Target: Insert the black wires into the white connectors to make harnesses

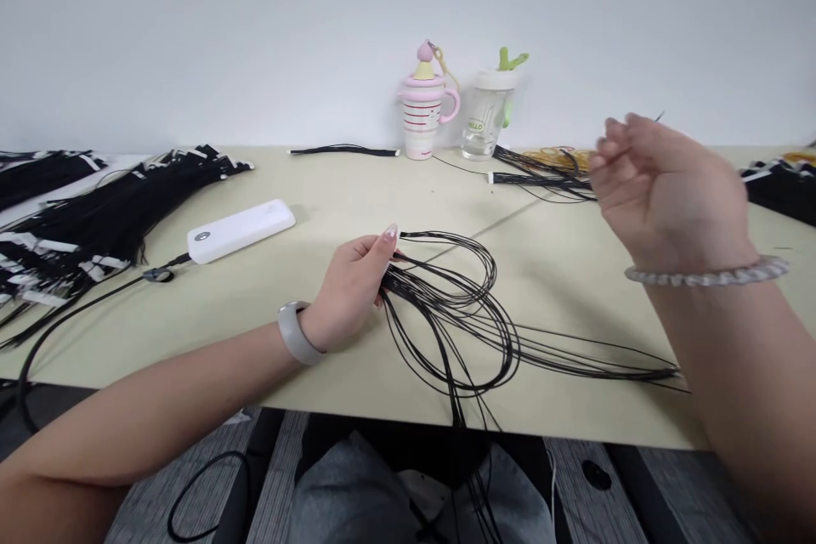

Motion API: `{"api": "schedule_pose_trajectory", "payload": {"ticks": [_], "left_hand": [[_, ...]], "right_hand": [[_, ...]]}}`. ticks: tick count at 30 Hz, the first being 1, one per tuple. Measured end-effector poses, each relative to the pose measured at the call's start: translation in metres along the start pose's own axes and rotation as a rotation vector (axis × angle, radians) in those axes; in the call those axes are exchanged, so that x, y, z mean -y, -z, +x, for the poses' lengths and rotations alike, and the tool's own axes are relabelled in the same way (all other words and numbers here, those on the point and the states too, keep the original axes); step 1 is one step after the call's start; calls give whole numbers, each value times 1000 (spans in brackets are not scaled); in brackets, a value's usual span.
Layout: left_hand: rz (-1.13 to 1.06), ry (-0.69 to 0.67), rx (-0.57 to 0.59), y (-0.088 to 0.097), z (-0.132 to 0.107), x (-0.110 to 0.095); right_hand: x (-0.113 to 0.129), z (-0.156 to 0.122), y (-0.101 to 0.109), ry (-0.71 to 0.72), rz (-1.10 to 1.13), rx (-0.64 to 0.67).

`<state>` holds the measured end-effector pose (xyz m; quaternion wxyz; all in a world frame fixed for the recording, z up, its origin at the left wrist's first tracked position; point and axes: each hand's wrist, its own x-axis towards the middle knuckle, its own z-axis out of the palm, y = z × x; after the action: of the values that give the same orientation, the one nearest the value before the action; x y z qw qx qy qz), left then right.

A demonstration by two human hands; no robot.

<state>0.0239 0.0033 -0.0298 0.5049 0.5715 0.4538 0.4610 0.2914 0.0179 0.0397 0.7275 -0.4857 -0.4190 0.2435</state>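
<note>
My left hand (pixel 354 289) rests on the pale table (pixel 268 331) with its fingers closed on a bunch of thin black cords (pixel 472 314). The cords loop out to the right and several ends hang over the front edge. My right hand (pixel 656 187) is raised above the table at the right, its fingers curled and pinched together near a thin black strand that I can hardly make out. A bead bracelet (pixel 707 274) circles the right wrist and a grey band (pixel 297 333) the left.
Heaps of black cords with white tags (pixel 82 212) lie at the left. A white power bank (pixel 240 229) with a cable sits left of centre. Against the wall stand a pink cup (pixel 424 106) and a clear bottle (pixel 490 115). More cords (pixel 541 174) and yellow rubber bands (pixel 564 157) lie at the back right.
</note>
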Motion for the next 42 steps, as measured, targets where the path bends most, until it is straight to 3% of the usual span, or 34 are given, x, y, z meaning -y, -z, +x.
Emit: {"api": "schedule_pose_trajectory", "payload": {"ticks": [3,6,10,16,36,42], "left_hand": [[-17,5,27,-1,-1,2],[-9,4,36,-1,-2,3],[19,18,40,-2,-4,2],[65,14,79,-4,-11,-2],[223,-57,98,-7,-17,-7],[376,-200,152,-5,-18,-6]], "right_hand": [[7,-12,-9,-62,-22,-15],[5,-41,-22,28,-99,162],[-8,-78,-37,158,-392,553],[-19,-100,-47,408,-633,750],[-16,-103,-47,438,-623,783],[-21,-106,-47,482,-639,807]]}}
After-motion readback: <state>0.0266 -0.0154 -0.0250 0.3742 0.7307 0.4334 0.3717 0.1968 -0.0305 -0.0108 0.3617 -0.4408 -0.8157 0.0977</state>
